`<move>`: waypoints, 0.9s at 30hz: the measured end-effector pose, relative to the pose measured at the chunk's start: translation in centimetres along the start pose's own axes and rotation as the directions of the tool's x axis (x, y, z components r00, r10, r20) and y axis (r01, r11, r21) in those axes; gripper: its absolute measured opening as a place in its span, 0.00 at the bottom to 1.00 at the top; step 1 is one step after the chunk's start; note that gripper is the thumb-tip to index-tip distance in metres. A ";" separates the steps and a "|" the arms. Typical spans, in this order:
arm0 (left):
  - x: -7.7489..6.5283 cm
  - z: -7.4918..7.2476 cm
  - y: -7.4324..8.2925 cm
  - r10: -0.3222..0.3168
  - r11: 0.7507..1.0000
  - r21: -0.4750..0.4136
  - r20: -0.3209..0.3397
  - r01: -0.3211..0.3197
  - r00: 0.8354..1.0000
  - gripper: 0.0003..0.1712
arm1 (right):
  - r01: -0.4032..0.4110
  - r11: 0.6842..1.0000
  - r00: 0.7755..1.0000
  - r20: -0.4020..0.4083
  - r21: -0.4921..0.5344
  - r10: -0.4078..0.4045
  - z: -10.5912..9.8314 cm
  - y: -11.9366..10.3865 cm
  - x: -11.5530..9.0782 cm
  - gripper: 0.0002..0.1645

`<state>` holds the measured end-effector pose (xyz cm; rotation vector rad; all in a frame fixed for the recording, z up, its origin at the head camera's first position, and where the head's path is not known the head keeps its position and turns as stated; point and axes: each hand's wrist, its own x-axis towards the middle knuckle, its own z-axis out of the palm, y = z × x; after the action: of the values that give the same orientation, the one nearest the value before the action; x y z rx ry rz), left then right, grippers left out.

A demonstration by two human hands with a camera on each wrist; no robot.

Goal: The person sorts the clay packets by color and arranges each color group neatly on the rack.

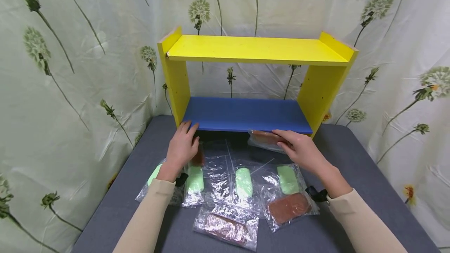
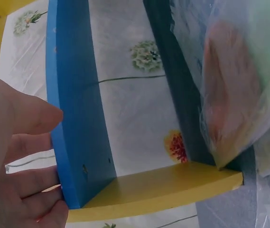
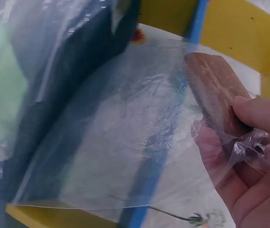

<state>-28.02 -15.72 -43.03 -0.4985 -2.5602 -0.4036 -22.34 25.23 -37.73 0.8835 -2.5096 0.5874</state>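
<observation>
Right of frame centre, the right hand (image 1: 299,147) pinches a brown block (image 1: 265,137); only the right-wrist view shows its clear bag (image 3: 120,137) outspread. The left hand (image 1: 181,147) grips the blue shelf (image 1: 242,112).

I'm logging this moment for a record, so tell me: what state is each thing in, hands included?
Left hand: gripping the blue shelf by its front edge
Right hand: pinching the held brown bar
Held brown bar: bagged, raised
Shelf unit: upright
Green bars: bagged, lying down
Two front brown bars: bagged, lying down
Flowered curtain: hanging, creased
Bag seals: can't tell
</observation>
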 end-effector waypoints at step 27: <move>0.4 -0.7 0.3 -0.053 0.987 -0.161 -0.454 -0.023 0.890 0.16 | 0.051 0.990 0.920 -0.380 -0.134 -0.099 -7.0 -1.5 3.2 0.28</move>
<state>-27.99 -15.63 -42.18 -0.3849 -2.0841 -0.6564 -21.95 26.22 -30.00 0.7330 -2.1206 0.5195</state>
